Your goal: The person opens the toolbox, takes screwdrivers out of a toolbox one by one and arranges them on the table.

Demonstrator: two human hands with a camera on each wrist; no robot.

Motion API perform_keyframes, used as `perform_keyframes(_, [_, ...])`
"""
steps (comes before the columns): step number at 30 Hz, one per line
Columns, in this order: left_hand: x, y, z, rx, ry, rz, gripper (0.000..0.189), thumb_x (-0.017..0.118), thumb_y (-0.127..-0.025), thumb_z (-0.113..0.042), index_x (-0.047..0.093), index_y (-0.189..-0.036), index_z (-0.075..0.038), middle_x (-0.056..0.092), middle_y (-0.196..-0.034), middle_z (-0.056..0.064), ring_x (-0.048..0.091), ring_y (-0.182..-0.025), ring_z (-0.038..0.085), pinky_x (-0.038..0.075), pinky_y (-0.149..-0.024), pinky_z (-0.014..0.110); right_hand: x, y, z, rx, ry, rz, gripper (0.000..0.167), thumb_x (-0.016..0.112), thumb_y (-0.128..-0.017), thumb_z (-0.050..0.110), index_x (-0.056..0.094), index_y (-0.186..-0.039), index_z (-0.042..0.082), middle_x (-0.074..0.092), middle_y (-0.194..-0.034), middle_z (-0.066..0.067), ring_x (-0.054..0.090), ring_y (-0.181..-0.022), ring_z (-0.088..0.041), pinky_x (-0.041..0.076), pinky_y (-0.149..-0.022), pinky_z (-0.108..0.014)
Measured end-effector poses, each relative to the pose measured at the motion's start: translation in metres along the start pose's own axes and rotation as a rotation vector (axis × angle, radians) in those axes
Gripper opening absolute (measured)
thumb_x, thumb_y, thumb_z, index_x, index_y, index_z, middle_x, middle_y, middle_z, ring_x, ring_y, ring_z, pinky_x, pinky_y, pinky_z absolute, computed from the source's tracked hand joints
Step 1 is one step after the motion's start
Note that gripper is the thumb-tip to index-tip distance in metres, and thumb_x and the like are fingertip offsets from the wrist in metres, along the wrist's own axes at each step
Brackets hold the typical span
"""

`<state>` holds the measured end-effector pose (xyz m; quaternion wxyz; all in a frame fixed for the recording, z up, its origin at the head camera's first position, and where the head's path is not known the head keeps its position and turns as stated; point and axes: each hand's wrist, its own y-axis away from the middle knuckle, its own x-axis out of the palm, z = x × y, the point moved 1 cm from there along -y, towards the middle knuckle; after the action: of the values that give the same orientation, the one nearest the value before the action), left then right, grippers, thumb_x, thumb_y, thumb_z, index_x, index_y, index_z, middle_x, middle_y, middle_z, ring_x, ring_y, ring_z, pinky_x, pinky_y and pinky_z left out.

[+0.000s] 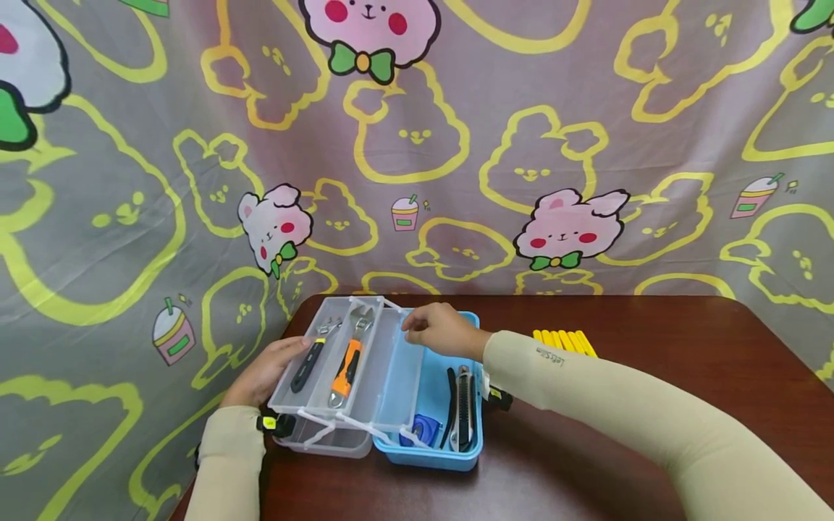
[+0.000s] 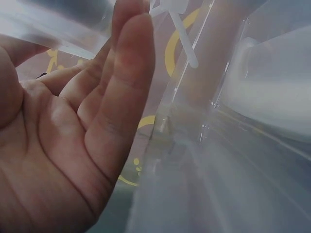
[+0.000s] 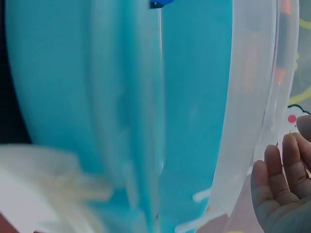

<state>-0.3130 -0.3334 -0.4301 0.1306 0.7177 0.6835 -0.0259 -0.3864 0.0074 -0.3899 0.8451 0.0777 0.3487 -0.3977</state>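
A blue toolbox (image 1: 430, 463) stands unfolded on the table, its translucent trays spread leftward. My left hand (image 1: 272, 367) grips the left rim of the upper tray (image 1: 281, 396); its fingers (image 2: 129, 73) show close up in the left wrist view. In that tray lie a small adjustable wrench with a black handle (image 1: 308, 365) and a larger orange-handled adjustable wrench (image 1: 347, 369). My right hand (image 1: 446, 329), fingers loosely bent and nothing seen in them, is over the far end of the box. A utility knife (image 1: 464, 409), a blue tape measure (image 1: 426, 428) and a thin black bent piece (image 1: 449, 405) lie low in the box.
Several yellow sticks (image 1: 563, 341) lie on the dark red table (image 1: 625, 333), right of the box and partly behind my right sleeve. A translucent lid (image 1: 339, 441) juts out under the trays. Patterned cloth (image 1: 456, 166) hangs behind and to the left.
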Motion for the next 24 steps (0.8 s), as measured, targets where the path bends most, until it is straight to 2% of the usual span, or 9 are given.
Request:
perform_keyframes(7, [-0.001,0.001,0.001,0.02,-0.004,0.019,0.066,0.052,-0.1,-0.043,0.038,-0.144,0.004,0.063,-0.114,0.018,0.067,-0.092,0.029,0.055,-0.077,0.046,0.013,-0.006,0.005,-0.026,-0.012,0.036,0.021,0.065,-0.095,0.021,0.071,-0.113,0.011,0.067,-0.095,0.013,0.062,-0.087,-0.008,0.052,-0.075,-0.031])
perform_keyframes(11, [-0.002,-0.001,0.001,0.014,-0.003,0.007,0.065,0.053,-0.099,-0.043,0.041,-0.143,0.003,0.063,-0.113,0.018,0.067,-0.091,0.03,0.055,-0.077,0.047,0.02,-0.009,0.009,-0.045,0.017,0.052,0.02,0.065,-0.095,0.019,0.072,-0.111,0.011,0.067,-0.094,0.012,0.062,-0.086,-0.007,0.052,-0.075,-0.03])
perform_keyframes(14, [-0.002,-0.002,0.002,0.004,-0.003,-0.009,0.066,0.054,-0.098,-0.044,0.041,-0.143,0.003,0.063,-0.114,0.019,0.067,-0.092,0.029,0.055,-0.077,0.046,0.025,-0.012,0.011,-0.052,0.081,0.09,0.019,0.066,-0.095,0.022,0.073,-0.111,0.014,0.068,-0.097,0.012,0.062,-0.09,-0.007,0.052,-0.078,-0.029])
perform_keyframes(17, [-0.002,-0.003,0.002,-0.002,-0.005,-0.014,0.068,0.056,-0.098,-0.045,0.04,-0.143,0.004,0.062,-0.115,0.02,0.066,-0.092,0.028,0.055,-0.078,0.045,0.029,-0.013,0.014,-0.043,0.16,0.132,0.021,0.067,-0.093,0.025,0.073,-0.112,0.017,0.068,-0.105,0.011,0.061,-0.1,-0.01,0.052,-0.084,-0.031])
perform_keyframes(24, [0.0,-0.002,0.0,0.003,0.003,-0.01,0.067,0.055,-0.099,-0.043,0.039,-0.144,0.005,0.063,-0.114,0.018,0.066,-0.091,0.027,0.056,-0.077,0.044,0.034,-0.016,0.021,-0.017,0.316,0.214,0.032,0.068,-0.092,0.029,0.069,-0.124,0.021,0.061,-0.127,0.007,0.054,-0.12,-0.018,0.048,-0.093,-0.036])
